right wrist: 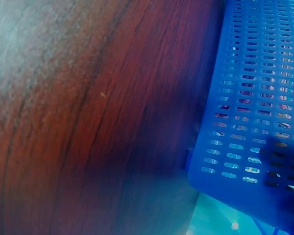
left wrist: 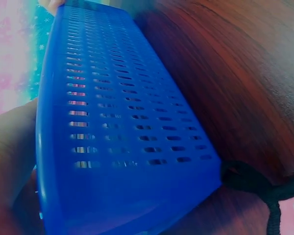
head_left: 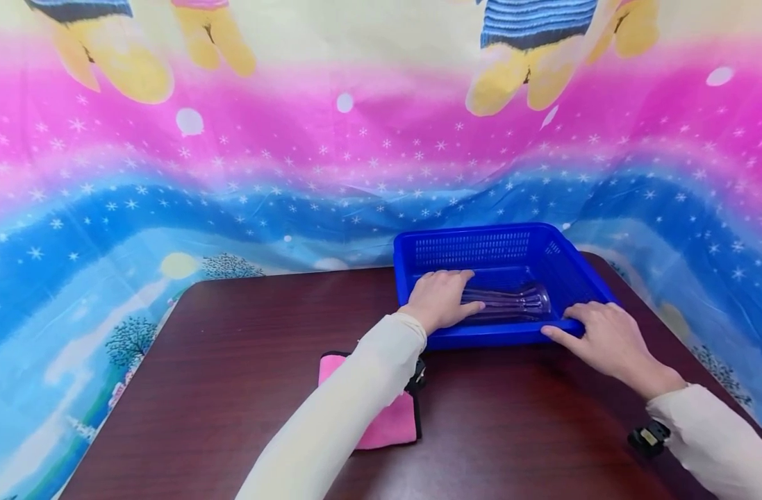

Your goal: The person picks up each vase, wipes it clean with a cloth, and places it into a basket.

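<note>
A blue plastic basket [head_left: 487,338] with slotted walls stands at the far right of the table. A clear, ribbed glass vase [head_left: 533,300] lies on its side inside it, with its wider end toward the right. My left hand [head_left: 440,298] reaches over the near wall and holds the vase's left end, thumb on the near side and fingers beyond; the fingertips are partly hidden. With my right hand [head_left: 612,340] I grip the basket's near right rim, thumb outside and fingers over the edge. Part of the left hand [left wrist: 7,152] shows beside the rim in the left wrist view.
A folded pink cloth [head_left: 393,423] with black edging lies on the brown wooden table [head_left: 249,361], partly under my left forearm. Behind the table hangs a colourful printed curtain [head_left: 330,153]. The basket sits close to the table's back edge.
</note>
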Demonstrator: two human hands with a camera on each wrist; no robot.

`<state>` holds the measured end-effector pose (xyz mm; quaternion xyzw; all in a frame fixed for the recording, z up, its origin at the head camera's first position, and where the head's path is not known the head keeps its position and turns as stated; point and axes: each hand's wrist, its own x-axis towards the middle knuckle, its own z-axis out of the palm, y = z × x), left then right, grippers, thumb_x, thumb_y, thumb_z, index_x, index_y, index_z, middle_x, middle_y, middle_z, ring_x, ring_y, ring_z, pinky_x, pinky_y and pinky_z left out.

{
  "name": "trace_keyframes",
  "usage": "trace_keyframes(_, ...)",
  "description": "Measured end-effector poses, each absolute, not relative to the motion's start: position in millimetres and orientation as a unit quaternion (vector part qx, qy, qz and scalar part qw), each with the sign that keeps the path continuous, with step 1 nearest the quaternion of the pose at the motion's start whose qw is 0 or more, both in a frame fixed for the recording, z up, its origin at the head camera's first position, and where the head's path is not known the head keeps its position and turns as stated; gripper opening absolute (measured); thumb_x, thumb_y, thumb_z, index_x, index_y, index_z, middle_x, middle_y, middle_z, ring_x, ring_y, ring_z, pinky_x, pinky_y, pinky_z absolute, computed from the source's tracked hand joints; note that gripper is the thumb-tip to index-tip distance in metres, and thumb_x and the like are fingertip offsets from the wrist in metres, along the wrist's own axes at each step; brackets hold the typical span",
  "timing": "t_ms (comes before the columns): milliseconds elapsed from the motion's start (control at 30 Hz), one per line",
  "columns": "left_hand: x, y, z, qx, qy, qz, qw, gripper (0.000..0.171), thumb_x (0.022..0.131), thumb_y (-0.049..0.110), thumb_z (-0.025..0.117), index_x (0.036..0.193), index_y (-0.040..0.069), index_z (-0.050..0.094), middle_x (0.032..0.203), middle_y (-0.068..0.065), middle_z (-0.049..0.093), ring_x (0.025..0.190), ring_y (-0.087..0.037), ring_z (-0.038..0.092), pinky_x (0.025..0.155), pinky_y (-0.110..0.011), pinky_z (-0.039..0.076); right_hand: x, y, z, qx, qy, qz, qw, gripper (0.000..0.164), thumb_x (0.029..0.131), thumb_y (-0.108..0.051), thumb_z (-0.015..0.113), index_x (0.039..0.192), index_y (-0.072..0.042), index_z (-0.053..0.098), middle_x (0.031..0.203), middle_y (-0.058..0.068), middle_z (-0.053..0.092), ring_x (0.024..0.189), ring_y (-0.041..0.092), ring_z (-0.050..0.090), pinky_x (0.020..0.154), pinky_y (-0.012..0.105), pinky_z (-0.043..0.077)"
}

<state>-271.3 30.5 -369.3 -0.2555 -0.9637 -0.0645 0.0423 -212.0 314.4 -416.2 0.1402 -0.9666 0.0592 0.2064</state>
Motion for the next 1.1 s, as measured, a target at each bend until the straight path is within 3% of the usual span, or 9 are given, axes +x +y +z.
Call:
trace_keyframes(400, -264, 20, -370, -0.270, -0.954, -0.093, 0.090, 0.063, 0.092, 0.058, 0.053, 0.144, 0.025, 0.044, 0.141, 0.006, 0.057, 0.128, -0.016, 0.056, 0.108, -0.036, 0.045, -208, 314, -410, 0.135, -0.967, 0.109, 0.187, 0.049, 0.086, -0.053, 0.065, 0.098, -0.006, 0.073, 0.095, 0.016, 0.074, 0.091, 0.035, 0.064, 0.085, 0.057, 0.044)
trace_keyframes(667, -261, 7, -367, -0.264, -0.953, -0.101, 0.111, 0.060, 0.093, 0.056, 0.052, 0.143, 0.023, 0.045, 0.140, 0.006, 0.058, 0.125, -0.014, 0.059, 0.103, -0.034, 0.049, -209, 315, -406, 0.134, -0.968, 0.127, 0.173, 0.044, 0.086, -0.052, 0.065, 0.097, -0.010, 0.073, 0.092, 0.012, 0.075, 0.087, 0.033, 0.065, 0.078, 0.055, 0.048)
trace_keyframes(1100, -247, -4, -368, -0.257, -0.949, -0.146, 0.114, 0.056, 0.093, 0.052, 0.055, 0.140, 0.022, 0.050, 0.139, 0.005, 0.059, 0.125, -0.015, 0.059, 0.102, -0.036, 0.050, -209, 312, -402, 0.118, -0.966, 0.166, 0.159, 0.046, 0.087, -0.053, 0.064, 0.106, -0.011, 0.069, 0.106, 0.017, 0.071, 0.099, 0.037, 0.061, 0.079, 0.059, 0.047)
